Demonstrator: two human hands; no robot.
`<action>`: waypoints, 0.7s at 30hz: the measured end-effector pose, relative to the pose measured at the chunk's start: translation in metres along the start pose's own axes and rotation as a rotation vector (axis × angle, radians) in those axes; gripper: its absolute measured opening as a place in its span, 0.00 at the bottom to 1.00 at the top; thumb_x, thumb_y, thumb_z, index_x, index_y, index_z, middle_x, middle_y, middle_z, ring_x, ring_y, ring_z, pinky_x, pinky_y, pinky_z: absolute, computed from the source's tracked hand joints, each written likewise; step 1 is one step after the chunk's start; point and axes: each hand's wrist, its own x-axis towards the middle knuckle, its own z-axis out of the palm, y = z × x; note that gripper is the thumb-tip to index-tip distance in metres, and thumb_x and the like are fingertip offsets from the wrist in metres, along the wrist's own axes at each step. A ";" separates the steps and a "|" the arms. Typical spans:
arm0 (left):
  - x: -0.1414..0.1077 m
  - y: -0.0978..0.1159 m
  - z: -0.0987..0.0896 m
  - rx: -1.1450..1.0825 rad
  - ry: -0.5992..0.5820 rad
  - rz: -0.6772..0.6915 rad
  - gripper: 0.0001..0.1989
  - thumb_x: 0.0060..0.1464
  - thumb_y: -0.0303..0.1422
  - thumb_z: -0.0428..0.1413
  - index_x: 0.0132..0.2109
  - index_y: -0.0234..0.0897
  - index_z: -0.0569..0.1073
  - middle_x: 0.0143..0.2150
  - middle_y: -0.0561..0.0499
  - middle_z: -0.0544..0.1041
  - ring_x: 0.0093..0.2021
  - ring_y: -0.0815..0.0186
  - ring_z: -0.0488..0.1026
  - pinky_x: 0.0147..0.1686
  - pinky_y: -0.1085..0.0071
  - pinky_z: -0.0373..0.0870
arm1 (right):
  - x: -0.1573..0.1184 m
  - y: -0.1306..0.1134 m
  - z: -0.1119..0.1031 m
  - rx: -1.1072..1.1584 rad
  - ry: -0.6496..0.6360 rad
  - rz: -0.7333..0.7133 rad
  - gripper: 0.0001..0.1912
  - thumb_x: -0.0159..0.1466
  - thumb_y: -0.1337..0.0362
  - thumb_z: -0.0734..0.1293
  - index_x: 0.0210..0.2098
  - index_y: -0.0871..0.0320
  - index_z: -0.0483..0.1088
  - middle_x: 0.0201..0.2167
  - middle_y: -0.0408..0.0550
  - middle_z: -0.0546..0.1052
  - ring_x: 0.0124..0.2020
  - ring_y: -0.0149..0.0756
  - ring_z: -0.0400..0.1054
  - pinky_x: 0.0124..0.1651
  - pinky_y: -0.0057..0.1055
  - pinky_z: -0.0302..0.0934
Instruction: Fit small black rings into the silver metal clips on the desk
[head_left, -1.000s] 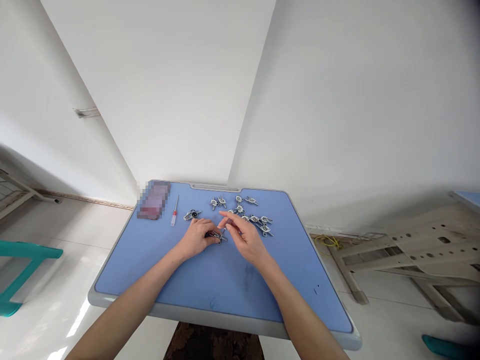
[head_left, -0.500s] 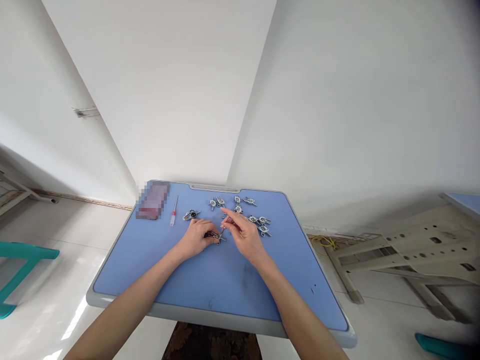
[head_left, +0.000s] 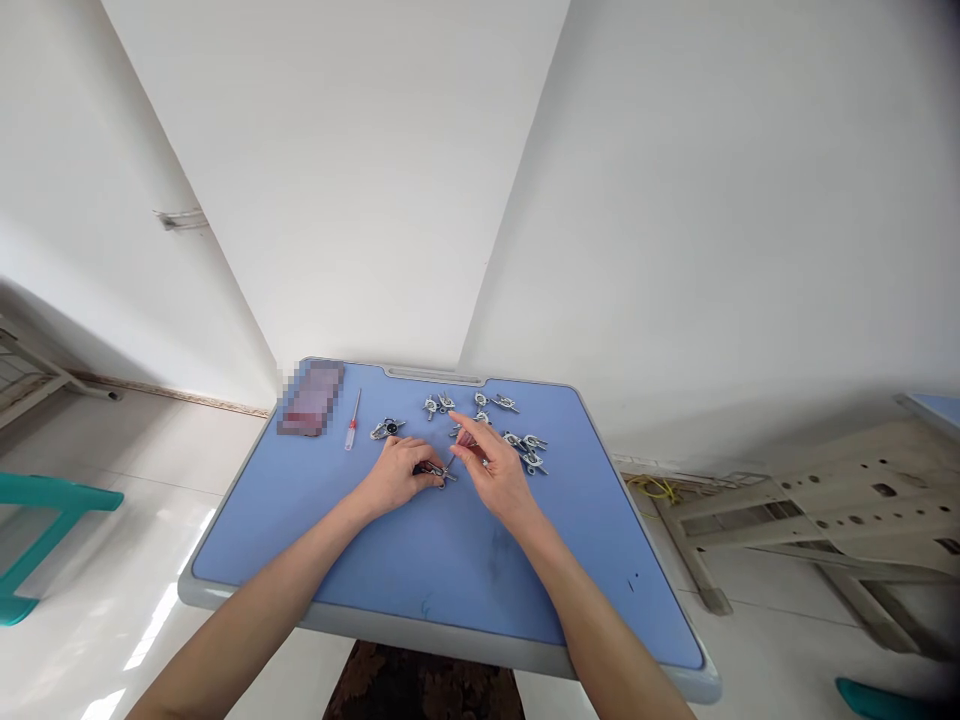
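Note:
My left hand (head_left: 399, 474) rests on the blue table and pinches a small metal clamp-like part (head_left: 444, 477), with fingers covering much of it. My right hand (head_left: 491, 468) is closed on a screwdriver (head_left: 466, 439) with a reddish, see-through handle. Its thin shaft points down at the metal part; whether the tip sits in a screw is too small to tell. Just beyond my left hand lies a similar metal part with a black round piece (head_left: 390, 428). Several more metal parts (head_left: 533, 461) lie beyond and beside my right hand, some partly hidden by it.
A second screwdriver (head_left: 351, 434) with a clear and red handle lies on the table's (head_left: 360, 590) left side, next to a blurred flat object (head_left: 311, 398). White walls stand behind. A teal stool (head_left: 56, 492) is at left, another desk (head_left: 810, 510) at right.
The view has shifted slightly, so everything sits a little further right. Both hands keep their hold on the metal part and the screwdriver; the right fingers have moved slightly.

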 end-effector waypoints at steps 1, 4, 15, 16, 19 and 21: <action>0.000 0.000 0.000 0.000 0.000 0.000 0.05 0.53 0.34 0.60 0.36 0.39 0.74 0.34 0.54 0.76 0.39 0.64 0.70 0.45 0.66 0.56 | 0.000 0.000 0.000 0.013 -0.013 -0.007 0.20 0.65 0.66 0.58 0.56 0.49 0.64 0.33 0.46 0.69 0.35 0.35 0.66 0.39 0.34 0.65; 0.000 0.000 0.000 0.000 0.000 -0.006 0.05 0.52 0.34 0.60 0.36 0.39 0.75 0.33 0.53 0.75 0.39 0.64 0.70 0.46 0.66 0.57 | 0.000 0.001 -0.001 0.049 -0.050 -0.019 0.22 0.66 0.67 0.56 0.58 0.50 0.62 0.34 0.45 0.72 0.35 0.34 0.67 0.39 0.33 0.66; 0.000 -0.001 0.001 0.007 0.001 -0.012 0.05 0.53 0.34 0.59 0.37 0.39 0.74 0.33 0.53 0.76 0.39 0.63 0.71 0.45 0.65 0.57 | -0.002 -0.001 0.007 -0.069 0.079 -0.036 0.20 0.66 0.64 0.58 0.57 0.50 0.63 0.35 0.49 0.69 0.36 0.37 0.66 0.40 0.37 0.67; 0.000 -0.001 0.001 0.006 0.000 -0.011 0.05 0.53 0.35 0.59 0.37 0.39 0.74 0.33 0.53 0.76 0.39 0.63 0.71 0.46 0.65 0.57 | -0.002 -0.002 0.007 -0.042 0.078 -0.024 0.20 0.66 0.65 0.57 0.57 0.49 0.63 0.34 0.48 0.69 0.35 0.36 0.66 0.39 0.36 0.67; -0.001 0.000 0.001 0.011 -0.005 -0.015 0.05 0.53 0.35 0.59 0.37 0.39 0.74 0.33 0.53 0.76 0.40 0.63 0.70 0.46 0.65 0.57 | -0.003 -0.003 0.006 0.027 0.017 -0.023 0.22 0.66 0.67 0.56 0.59 0.49 0.61 0.34 0.45 0.71 0.34 0.34 0.68 0.38 0.33 0.67; -0.001 -0.001 0.001 0.013 -0.006 -0.015 0.05 0.53 0.35 0.59 0.38 0.39 0.74 0.33 0.53 0.76 0.40 0.63 0.70 0.46 0.66 0.57 | -0.003 -0.004 0.005 0.025 -0.031 -0.039 0.24 0.67 0.67 0.54 0.62 0.50 0.56 0.36 0.45 0.73 0.36 0.34 0.69 0.40 0.34 0.67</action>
